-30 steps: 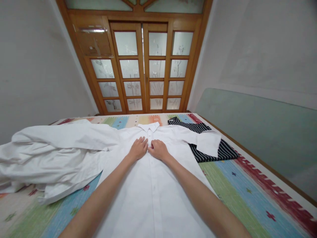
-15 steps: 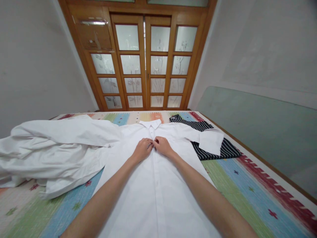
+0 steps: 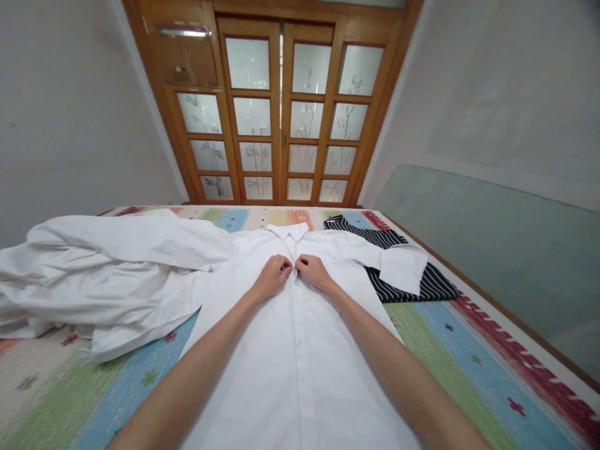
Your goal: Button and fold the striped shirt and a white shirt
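Note:
A white button-up shirt (image 3: 274,375) lies front up and spread out, its collar (image 3: 287,232) at the far end. At the chest, my left hand (image 3: 272,277) is closed, thumb and fingers pinching the front placket. Just beside it my right hand (image 3: 313,272) is also closed, with its fingertips on the placket. A narrow gap separates the two hands. The small button they may be working on is hidden by the fingers. Lower down, the placket (image 3: 300,350) runs straight towards me and looks flat.
The shirt lies on a colourful striped cover (image 3: 450,350). Rumpled white cloth (image 3: 117,281) is heaped at the left. Folded black-and-white striped fabric (image 3: 435,284) lies partly under the cuff (image 3: 403,269) on the right. A pale green headboard-like panel (image 3: 492,250) borders the right side.
My hands have parted slightly at the placket, both still pinched. The whole scene has shifted a little to the right and up in view; the clothes lie as before.

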Motion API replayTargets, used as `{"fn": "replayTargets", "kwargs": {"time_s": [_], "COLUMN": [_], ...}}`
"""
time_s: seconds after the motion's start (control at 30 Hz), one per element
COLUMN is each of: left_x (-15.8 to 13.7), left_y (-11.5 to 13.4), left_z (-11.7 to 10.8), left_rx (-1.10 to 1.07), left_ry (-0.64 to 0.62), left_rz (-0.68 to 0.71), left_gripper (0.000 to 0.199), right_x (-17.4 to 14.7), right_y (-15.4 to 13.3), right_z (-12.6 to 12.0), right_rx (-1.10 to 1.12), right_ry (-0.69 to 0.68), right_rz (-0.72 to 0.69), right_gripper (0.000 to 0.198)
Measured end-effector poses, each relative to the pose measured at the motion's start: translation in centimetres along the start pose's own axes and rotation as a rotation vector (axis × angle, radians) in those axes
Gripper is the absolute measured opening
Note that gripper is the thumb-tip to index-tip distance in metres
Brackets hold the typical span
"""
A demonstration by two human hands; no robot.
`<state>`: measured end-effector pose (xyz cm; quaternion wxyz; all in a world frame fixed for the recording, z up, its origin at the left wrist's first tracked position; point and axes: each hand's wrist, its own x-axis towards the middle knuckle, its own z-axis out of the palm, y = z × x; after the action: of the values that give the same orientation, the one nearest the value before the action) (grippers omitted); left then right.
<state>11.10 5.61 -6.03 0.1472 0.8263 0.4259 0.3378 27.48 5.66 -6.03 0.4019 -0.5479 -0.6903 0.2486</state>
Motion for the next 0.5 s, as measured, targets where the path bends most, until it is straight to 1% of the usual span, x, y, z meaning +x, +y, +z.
{"fn": "replayTargets", "kwargs": {"time_s": [0.27, 0.43, 0.5], "left_x": [0.08, 0.14, 0.19], "left_y": [-0.03, -0.06, -0.08], "left_z": [-0.19, -0.18, -0.17], "left_rx": [-0.104, -0.150, -0.156], "left_ry": [-0.011, -0.015, -0.010], "left_rz": [-0.058, -0.081, -0.081], "left_gripper": [0.011, 0.011, 0.011], "right_x": [0.16, 0.29, 0.27], "right_y": [0.24, 0.54, 0.65], "right_z": [0.07, 0.09, 0.03], "right_rx": [0.047, 0.074, 0.087], "right_ry": [-0.014, -0.017, -0.023], "right_rz": [0.000, -0.013, -0.016], "right_gripper": [0.015, 0.019, 0.017]}}
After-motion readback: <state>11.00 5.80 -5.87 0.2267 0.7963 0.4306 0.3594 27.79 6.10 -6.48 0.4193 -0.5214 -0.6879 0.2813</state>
